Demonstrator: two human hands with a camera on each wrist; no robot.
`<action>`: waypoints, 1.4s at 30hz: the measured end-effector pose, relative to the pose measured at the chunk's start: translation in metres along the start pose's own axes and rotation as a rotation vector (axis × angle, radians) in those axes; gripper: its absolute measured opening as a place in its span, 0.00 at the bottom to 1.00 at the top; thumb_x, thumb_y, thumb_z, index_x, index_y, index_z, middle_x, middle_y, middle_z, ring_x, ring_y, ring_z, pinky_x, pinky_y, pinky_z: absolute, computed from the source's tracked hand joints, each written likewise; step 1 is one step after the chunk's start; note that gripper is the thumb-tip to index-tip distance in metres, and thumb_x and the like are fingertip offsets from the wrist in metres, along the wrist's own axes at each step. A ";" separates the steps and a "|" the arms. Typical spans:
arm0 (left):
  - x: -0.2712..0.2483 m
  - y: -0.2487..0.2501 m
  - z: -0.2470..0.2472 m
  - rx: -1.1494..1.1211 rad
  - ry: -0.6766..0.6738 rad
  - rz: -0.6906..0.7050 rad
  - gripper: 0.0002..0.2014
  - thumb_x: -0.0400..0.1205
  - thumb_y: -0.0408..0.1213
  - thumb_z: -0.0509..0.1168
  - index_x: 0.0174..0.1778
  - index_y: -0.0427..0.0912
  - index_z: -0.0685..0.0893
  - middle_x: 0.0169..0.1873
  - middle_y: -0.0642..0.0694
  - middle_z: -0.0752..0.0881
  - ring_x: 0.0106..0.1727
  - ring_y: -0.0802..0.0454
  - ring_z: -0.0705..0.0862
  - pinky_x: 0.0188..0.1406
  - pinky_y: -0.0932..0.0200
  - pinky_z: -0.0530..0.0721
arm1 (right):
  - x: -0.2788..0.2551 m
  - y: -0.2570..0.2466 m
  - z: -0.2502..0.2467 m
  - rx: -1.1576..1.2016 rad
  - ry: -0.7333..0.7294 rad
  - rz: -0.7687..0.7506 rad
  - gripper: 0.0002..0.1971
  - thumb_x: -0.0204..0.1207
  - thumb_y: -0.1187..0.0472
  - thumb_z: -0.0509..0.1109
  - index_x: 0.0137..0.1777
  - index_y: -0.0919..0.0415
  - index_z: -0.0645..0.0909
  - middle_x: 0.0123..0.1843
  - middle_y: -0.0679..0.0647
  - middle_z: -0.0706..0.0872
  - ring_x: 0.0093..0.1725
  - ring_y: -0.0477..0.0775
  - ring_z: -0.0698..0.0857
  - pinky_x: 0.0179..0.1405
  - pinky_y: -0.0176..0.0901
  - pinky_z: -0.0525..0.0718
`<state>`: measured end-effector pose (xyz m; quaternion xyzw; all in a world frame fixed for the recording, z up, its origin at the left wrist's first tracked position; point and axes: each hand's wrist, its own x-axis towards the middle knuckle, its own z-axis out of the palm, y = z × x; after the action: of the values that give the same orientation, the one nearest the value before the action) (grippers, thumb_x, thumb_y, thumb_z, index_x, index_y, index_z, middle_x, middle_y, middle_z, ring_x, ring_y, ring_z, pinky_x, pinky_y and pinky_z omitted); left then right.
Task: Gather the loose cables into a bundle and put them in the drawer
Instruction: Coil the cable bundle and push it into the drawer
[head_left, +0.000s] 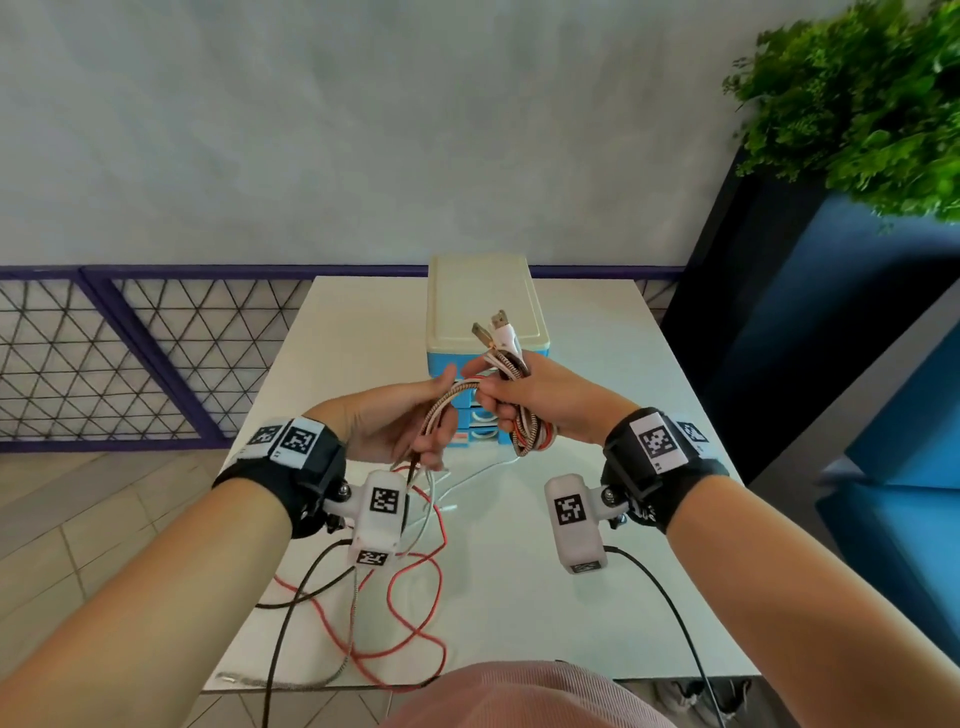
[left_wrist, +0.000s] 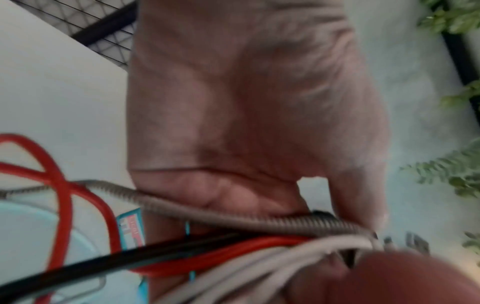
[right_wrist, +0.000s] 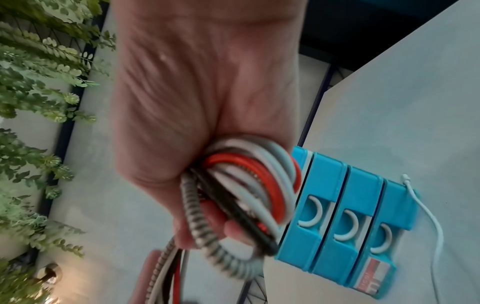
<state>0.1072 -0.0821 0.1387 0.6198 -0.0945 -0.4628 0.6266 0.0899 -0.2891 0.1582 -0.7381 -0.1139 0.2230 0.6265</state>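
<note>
Both hands raised, close together — left hand (head_left: 400, 421) and right hand (head_left: 524, 400) curled, gripping.

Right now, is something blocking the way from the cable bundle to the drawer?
Yes: all three drawers are shut. The right hand holds the cable bundle, the left hand holds its trailing cables.

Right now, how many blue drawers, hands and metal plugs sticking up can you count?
Blue drawers: 3
Hands, the left hand and the right hand, both gripping the cables: 2
Metal plugs poking up above the right hand: 2
Total: 7
</note>
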 end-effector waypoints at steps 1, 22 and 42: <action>-0.002 -0.003 -0.003 -0.016 -0.026 -0.001 0.31 0.76 0.66 0.57 0.28 0.37 0.79 0.17 0.45 0.69 0.22 0.49 0.70 0.33 0.59 0.77 | 0.000 0.001 -0.002 -0.004 0.014 -0.005 0.11 0.85 0.65 0.61 0.65 0.61 0.77 0.34 0.52 0.79 0.28 0.45 0.74 0.33 0.36 0.79; 0.006 -0.010 0.003 0.112 0.297 0.135 0.14 0.89 0.45 0.48 0.39 0.46 0.70 0.26 0.53 0.69 0.23 0.57 0.65 0.27 0.65 0.70 | 0.011 0.024 -0.005 0.097 0.109 0.075 0.08 0.87 0.62 0.58 0.56 0.63 0.78 0.36 0.55 0.83 0.31 0.49 0.79 0.34 0.41 0.84; 0.012 -0.008 0.042 0.326 0.426 0.240 0.15 0.89 0.44 0.48 0.38 0.45 0.70 0.26 0.51 0.69 0.28 0.55 0.71 0.40 0.60 0.80 | 0.034 0.017 -0.002 0.058 0.408 0.099 0.12 0.84 0.55 0.62 0.51 0.64 0.80 0.34 0.55 0.79 0.29 0.50 0.78 0.37 0.46 0.83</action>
<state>0.0811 -0.1171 0.1354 0.7799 -0.1068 -0.2237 0.5748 0.1188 -0.2787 0.1350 -0.7543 0.0582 0.1029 0.6458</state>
